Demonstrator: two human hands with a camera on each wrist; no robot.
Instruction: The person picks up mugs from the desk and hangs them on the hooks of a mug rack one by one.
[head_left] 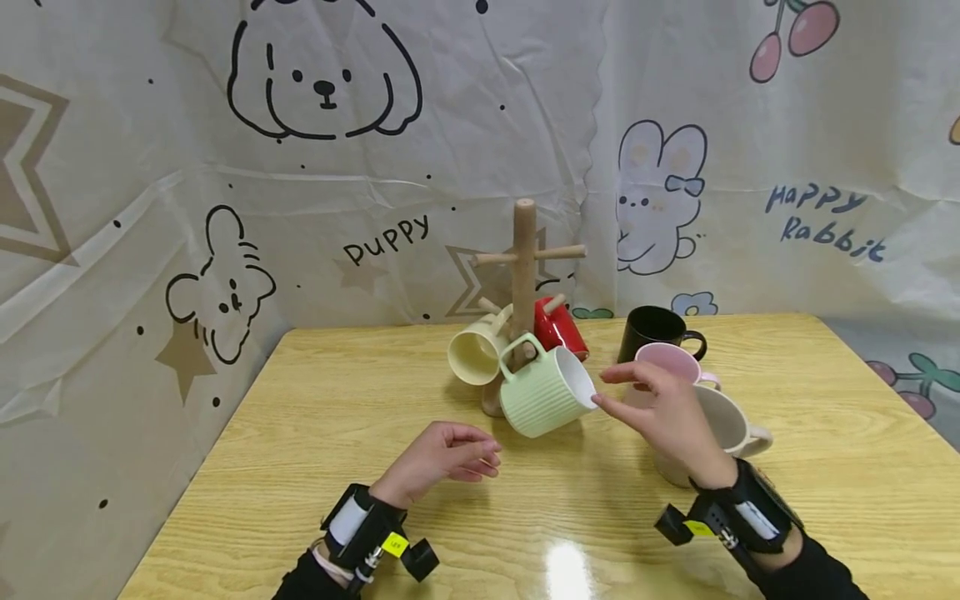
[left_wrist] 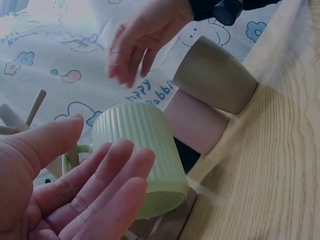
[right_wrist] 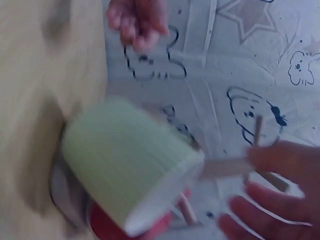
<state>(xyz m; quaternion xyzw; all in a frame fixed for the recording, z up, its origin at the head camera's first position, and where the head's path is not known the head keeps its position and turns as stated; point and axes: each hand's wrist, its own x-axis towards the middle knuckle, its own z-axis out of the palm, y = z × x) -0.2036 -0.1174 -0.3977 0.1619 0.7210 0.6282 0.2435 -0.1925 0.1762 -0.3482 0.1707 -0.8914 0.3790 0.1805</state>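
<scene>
A ribbed pale green mug [head_left: 542, 396] hangs tilted by its handle on a low peg of a wooden mug tree [head_left: 524, 237], its white inside facing right. My right hand [head_left: 671, 417] is beside the mug's rim, thumb and forefinger spread, and the right wrist view shows a gap between the fingers and the mug. My left hand [head_left: 444, 458] hovers over the table to the front left of the mug, fingers loosely bent and holding nothing. A cream-yellow mug [head_left: 471, 357] and a red mug [head_left: 558, 332] hang on other pegs behind the green one.
To the right of the tree, a black mug [head_left: 647, 333], a pink mug [head_left: 667, 358] and a beige mug [left_wrist: 215, 75] stand in a row on the wooden table [head_left: 315, 467]. The beige one is partly behind my right hand. A printed cloth [head_left: 337, 183] hangs behind the table.
</scene>
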